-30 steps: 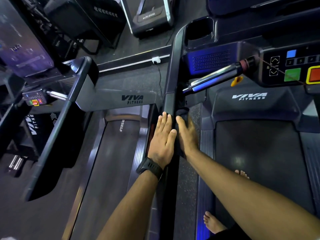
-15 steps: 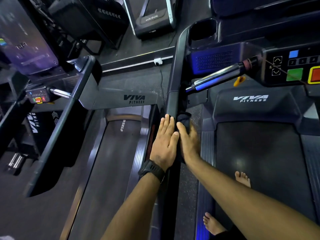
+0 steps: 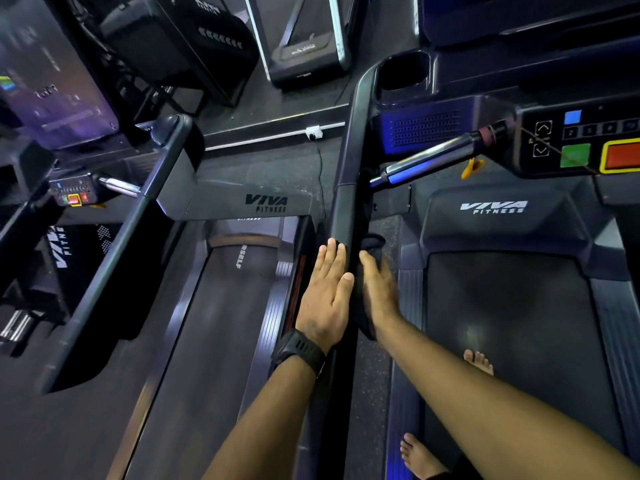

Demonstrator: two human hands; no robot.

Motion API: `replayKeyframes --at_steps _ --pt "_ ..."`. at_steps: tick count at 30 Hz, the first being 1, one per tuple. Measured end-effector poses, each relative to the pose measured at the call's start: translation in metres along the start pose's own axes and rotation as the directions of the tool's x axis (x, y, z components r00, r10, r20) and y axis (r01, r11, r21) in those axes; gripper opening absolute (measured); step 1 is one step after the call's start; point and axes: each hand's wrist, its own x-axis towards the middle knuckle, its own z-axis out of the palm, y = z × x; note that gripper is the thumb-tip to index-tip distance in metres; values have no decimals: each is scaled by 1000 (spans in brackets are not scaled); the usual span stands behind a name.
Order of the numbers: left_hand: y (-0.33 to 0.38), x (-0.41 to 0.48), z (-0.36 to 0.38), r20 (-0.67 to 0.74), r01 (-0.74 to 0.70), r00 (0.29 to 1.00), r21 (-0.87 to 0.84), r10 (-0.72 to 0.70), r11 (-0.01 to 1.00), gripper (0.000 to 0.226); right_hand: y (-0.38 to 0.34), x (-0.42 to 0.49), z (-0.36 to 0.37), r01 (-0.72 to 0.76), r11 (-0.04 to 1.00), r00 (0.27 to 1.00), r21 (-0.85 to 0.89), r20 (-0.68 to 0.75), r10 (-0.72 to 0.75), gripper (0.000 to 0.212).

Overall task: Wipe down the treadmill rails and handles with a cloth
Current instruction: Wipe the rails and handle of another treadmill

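Note:
The treadmill's dark left side rail (image 3: pixel 349 161) runs from the cup holder down between my two arms. My left hand (image 3: pixel 327 292) lies flat with fingers together against the rail's outer side, a black watch on its wrist. My right hand (image 3: pixel 379 289) presses a dark cloth (image 3: pixel 372 245) against the rail's inner side; the cloth bunches above the fingertips and hangs below the palm. A chrome handle bar (image 3: pixel 429 157) sticks out from the console toward the rail, just above the cloth.
The console (image 3: pixel 585 143) with green and red buttons is at the right. I stand barefoot on this treadmill's belt (image 3: pixel 509 306). A second treadmill (image 3: pixel 225 306) lies to the left, with its own rail (image 3: pixel 114 258). More machines stand at the back.
Both hands have stayed pressed on the rail, sliding only slightly along it; the view has shifted a little to the right and down.

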Motion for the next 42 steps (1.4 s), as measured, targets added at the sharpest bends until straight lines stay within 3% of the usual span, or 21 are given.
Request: replayKeyframes --at_steps 2,6,8,10,12,14,18,21,23,27,29,33,35,38,40,42 --pt "0 -4 1 -14 2 1000 -4 -2 1000 69 11 -11 -2 -86 995 996 42 18 85 43" --pt "-3 -6 2 -30 -4 1000 -10 4 1000 74 14 -30 0 112 993 994 -34 2 -112 62" --pt "-2 -7 2 -20 -3 1000 -9 3 1000 68 8 -21 -2 128 990 992 -65 12 -128 70" --pt "-2 -12 3 -13 -1 1000 1 1 1000 66 12 -12 -5 33 997 998 -63 49 -30 71" --pt "-2 -17 3 -22 -10 1000 0 10 1000 72 27 -18 -7 -53 999 997 -13 57 53 57" --pt "-3 -20 3 -32 -10 999 -8 10 1000 74 27 -38 -7 43 997 998 -61 41 -40 49" --pt "-4 -22 2 -23 -13 1000 -10 13 1000 74 10 -38 -2 264 958 965 -112 32 -262 61" --pt "-4 -25 2 -30 -21 999 -2 21 1000 75 17 -26 -3 27 995 1000 -92 1 -27 64" --pt "-3 -27 2 -38 -17 999 -5 16 1000 75 30 -40 -5 -42 996 999 -75 -19 41 70" --pt "-2 -26 2 -41 -3 999 -26 2 1000 75 27 -62 -4 227 966 973 -120 -12 -230 67" --pt "-3 -26 2 -34 -4 999 -32 3 999 76 21 -48 -4 259 953 966 -157 32 -257 65" --pt "-3 -27 2 -27 -15 1000 2 15 1000 77 34 -36 -12 -18 990 999 -139 34 23 71" --pt "-3 -28 2 -28 -10 1000 -7 10 1000 77 37 -51 -11 84 984 996 -154 43 -78 55" --pt "-3 -32 1 -25 -24 999 -21 23 1000 74 32 -49 -6 263 953 965 -153 21 -263 66" --pt "-4 -39 1 -8 -18 1000 -4 18 1000 68 27 -40 -5 221 960 975 -170 6 -223 69" --pt "-5 -43 2 -4 -8 1000 6 8 1000 64 30 -38 -3 53 989 997 -135 -46 -59 66"
